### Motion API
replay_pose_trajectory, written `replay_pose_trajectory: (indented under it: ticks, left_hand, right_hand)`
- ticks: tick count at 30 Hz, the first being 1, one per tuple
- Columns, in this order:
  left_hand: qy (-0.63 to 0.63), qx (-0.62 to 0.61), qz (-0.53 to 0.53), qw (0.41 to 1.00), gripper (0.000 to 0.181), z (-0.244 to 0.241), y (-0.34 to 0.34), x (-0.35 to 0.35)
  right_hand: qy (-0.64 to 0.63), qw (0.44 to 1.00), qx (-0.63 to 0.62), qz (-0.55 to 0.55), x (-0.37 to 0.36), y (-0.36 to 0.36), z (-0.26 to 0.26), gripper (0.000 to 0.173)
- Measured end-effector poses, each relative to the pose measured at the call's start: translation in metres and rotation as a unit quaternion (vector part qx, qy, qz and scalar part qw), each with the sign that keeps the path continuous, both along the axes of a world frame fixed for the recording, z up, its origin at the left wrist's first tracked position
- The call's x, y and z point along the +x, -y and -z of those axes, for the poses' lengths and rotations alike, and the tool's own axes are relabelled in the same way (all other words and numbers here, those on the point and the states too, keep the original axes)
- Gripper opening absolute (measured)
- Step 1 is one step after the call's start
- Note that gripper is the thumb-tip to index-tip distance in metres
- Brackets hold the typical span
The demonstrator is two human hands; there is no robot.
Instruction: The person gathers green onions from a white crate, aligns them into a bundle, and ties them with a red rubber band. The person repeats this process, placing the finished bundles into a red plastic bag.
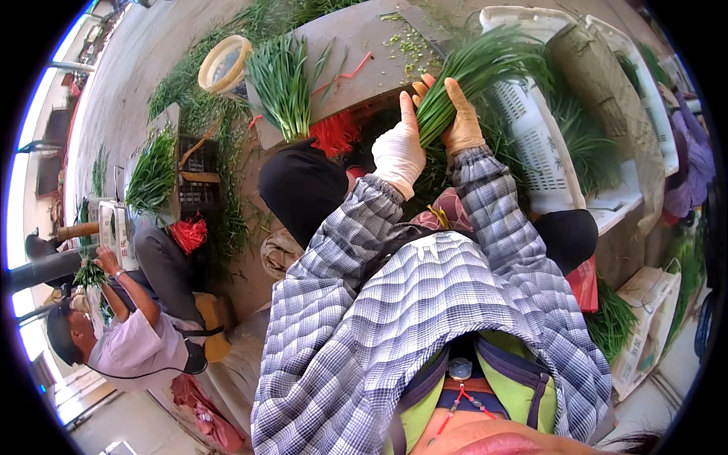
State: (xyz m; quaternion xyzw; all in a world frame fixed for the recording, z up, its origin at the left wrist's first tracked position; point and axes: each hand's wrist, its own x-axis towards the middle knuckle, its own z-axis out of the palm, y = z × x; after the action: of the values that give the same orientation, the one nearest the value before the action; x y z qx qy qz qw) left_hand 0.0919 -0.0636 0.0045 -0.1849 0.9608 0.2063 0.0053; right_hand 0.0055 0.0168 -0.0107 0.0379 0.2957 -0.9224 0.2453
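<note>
A bunch of long green chives is held between my two hands, its leaves fanning out to the upper right. My left hand, in a white glove, grips the lower stems with the thumb pointing up. Around the bunch from the right closes my right hand, in a tan glove. A second chive bunch lies on the low worktable, its pale stem ends at the near edge. Beside that bunch lies a red tie strip. Red strands hang below the table edge.
A white perforated crate with chives stands at my right, beside a rolled drab sheet. A round tan-rimmed object sits past the table's left end. Leaf trimmings litter the floor. At left, another person sits handling greens.
</note>
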Motion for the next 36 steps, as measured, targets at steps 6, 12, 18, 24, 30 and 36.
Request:
replay_pose_trajectory:
  ticks: [6, 12, 18, 24, 30, 36]
  left_hand:
    - [0.043, 0.155, 0.064, 0.985, 0.12, -0.036, 0.096, 0.014]
    - [-0.048, 0.384, -0.226, 0.894, 0.061, -0.025, 0.272, 0.046]
    - [0.038, 0.329, -0.321, 0.887, 0.096, 0.091, 0.298, 0.024]
    - [0.118, 0.211, -0.248, 0.938, 0.11, 0.084, 0.292, 0.006]
    - [0.297, 0.09, -0.258, 0.915, 0.12, 0.053, 0.261, -0.027]
    - [0.297, 0.08, -0.287, 0.907, 0.122, 0.068, 0.262, -0.038]
  right_hand:
    - [-0.077, 0.974, 0.136, -0.165, -0.043, 0.09, -0.005, 0.027]
    - [-0.093, 0.926, 0.265, -0.252, -0.061, 0.177, 0.009, 0.024]
    - [-0.132, 0.811, 0.51, -0.252, -0.053, 0.276, 0.105, 0.102]
    - [-0.192, 0.754, 0.571, -0.263, -0.046, 0.283, 0.093, 0.107]
    - [-0.288, 0.785, 0.491, -0.244, -0.035, 0.287, 0.112, 0.1]
    - [-0.325, 0.781, 0.481, -0.229, -0.072, 0.241, 0.091, 0.06]
